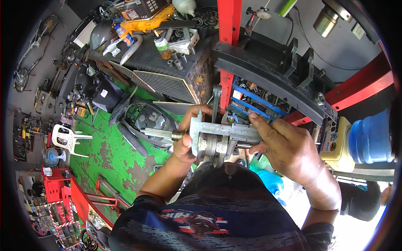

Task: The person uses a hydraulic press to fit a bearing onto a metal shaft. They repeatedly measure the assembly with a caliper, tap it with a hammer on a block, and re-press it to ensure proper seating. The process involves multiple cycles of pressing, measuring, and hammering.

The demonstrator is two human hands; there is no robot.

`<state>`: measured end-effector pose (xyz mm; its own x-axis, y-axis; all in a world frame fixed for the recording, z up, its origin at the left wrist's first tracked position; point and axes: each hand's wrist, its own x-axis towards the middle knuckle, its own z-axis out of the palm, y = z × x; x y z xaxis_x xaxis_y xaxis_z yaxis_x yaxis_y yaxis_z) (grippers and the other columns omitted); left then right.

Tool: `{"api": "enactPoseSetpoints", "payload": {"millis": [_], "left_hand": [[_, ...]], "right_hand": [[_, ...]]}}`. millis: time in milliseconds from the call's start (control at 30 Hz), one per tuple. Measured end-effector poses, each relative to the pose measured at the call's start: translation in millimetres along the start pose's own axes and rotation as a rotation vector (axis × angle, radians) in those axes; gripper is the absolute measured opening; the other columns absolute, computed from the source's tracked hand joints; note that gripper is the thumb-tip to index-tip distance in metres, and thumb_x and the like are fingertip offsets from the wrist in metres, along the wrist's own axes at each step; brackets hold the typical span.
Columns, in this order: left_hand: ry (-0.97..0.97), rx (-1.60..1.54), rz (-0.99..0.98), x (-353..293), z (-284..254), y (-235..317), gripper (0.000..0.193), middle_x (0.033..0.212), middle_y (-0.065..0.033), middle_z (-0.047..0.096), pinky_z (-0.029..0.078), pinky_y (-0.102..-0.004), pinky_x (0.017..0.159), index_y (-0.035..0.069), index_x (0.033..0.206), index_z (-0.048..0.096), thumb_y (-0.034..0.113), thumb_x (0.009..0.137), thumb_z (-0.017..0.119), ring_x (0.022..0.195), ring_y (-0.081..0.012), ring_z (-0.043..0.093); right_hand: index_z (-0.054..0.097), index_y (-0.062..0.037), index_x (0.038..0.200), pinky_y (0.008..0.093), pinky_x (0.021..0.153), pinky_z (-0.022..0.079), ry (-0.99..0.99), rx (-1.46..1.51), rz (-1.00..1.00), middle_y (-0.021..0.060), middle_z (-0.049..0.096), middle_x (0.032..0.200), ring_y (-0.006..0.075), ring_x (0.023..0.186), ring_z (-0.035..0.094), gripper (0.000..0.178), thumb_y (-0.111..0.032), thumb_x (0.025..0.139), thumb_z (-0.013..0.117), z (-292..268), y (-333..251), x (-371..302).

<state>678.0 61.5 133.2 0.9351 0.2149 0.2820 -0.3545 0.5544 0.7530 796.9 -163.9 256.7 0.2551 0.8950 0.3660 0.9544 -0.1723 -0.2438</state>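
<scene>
My left hand (pixel 183 146) is closed round a metal crankshaft (pixel 212 145), held up in front of my chest. Its splined shaft end (pixel 157 134) sticks out to the left past my thumb. A connecting rod (pixel 216 102) points away from me at its far side. Across the top of the crankshaft lies a steel vernier caliper (pixel 215 129), its jaws at the left beside my left fingers. My right hand (pixel 289 148) grips the caliper's right end between thumb and fingers. Exactly where the jaws touch the crankshaft cannot be made out.
Ahead stands a red press frame (pixel 226 79) with a dark steel crossbeam (pixel 268 75). Sockets and bottles sit on a dark workbench (pixel 144 67). A blue water jug (pixel 370 136) is at the right, near another person (pixel 360 201). A white chair (pixel 67 138) stands on the green floor (pixel 98 163).
</scene>
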Motion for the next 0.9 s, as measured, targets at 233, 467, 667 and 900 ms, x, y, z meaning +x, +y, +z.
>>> {"api": "enactPoseSetpoints", "payload": {"millis": [233, 467, 667, 900], "left_hand": [[-0.034, -0.005, 0.019, 1.3, -4.5, -3.3, 0.091, 0.138, -0.0219, 0.054, 0.048, -0.0561, 0.107, 0.005, 0.141, 0.045, 0.071, 0.084, 0.073, 0.126, -0.0386, 0.055], [-0.018, 0.02, 0.041, 3.8, 0.7, -4.7, 0.087, 0.138, -0.021, 0.054, 0.049, -0.0551, 0.105, 0.007, 0.139, 0.047, 0.07, 0.085, 0.073, 0.124, -0.0391, 0.055], [-0.008, 0.045, 0.05, 7.5, 5.9, -5.7, 0.087, 0.135, -0.0205, 0.055, 0.049, -0.0543, 0.103, 0.008, 0.137, 0.048, 0.07, 0.083, 0.074, 0.121, -0.0385, 0.056], [-0.016, 0.057, 0.064, 13.9, 3.6, -11.7, 0.086, 0.134, -0.0216, 0.057, 0.049, -0.0541, 0.102, 0.008, 0.134, 0.051, 0.068, 0.08, 0.079, 0.119, -0.0386, 0.058]], "right_hand": [[0.064, 0.0036, 0.135, 0.0348, 0.059, 0.057, 0.037, 0.028, -0.02, 0.0079, 0.058, 0.083, 0.0205, 0.068, 0.062, 0.07, -0.021, 0.073, 0.088, 1.9, 1.9, 1.9], [0.066, -0.0019, 0.134, 0.036, 0.064, 0.059, -0.014, 0.009, 0.008, 0.0078, 0.06, 0.087, 0.0236, 0.072, 0.067, 0.065, -0.028, 0.077, 0.085, -0.3, 5.6, -0.9], [0.064, 0.0023, 0.136, 0.0362, 0.06, 0.058, 0.008, 0.039, -0.014, 0.0097, 0.061, 0.086, 0.0228, 0.07, 0.064, 0.07, -0.019, 0.074, 0.088, -1.6, 9.2, -4.2], [0.064, 0.0032, 0.135, 0.0362, 0.06, 0.058, -0.008, 0.058, 0.021, 0.0101, 0.061, 0.085, 0.0225, 0.071, 0.066, 0.069, -0.017, 0.074, 0.087, -4.1, 10.5, -11.0]]}}
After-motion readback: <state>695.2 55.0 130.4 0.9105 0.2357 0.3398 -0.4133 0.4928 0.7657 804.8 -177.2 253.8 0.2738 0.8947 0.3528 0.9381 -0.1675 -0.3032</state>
